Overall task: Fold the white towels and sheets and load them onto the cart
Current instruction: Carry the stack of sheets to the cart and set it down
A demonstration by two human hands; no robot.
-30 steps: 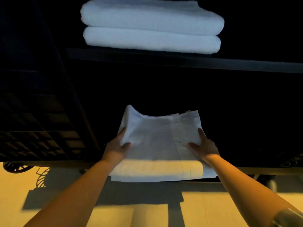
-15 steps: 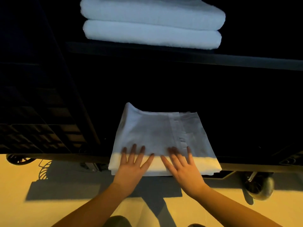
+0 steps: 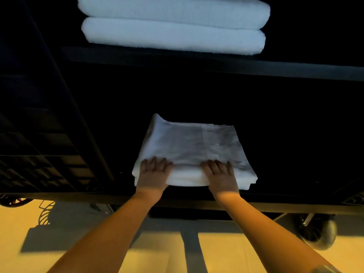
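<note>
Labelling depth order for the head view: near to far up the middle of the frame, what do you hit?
Yellow floor → dark front rail of the cart's lower shelf → folded white sheet under both hands → dark upper shelf edge → two stacked folded white towels.

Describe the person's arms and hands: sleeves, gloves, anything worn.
Both forearms are bare, with no sleeves in view. The left hand and right hand wear no gloves, and no rings show on the fingers. A dark, blurred band sits on the right forearm at the bottom edge of the frame; what it is cannot be told.
</note>
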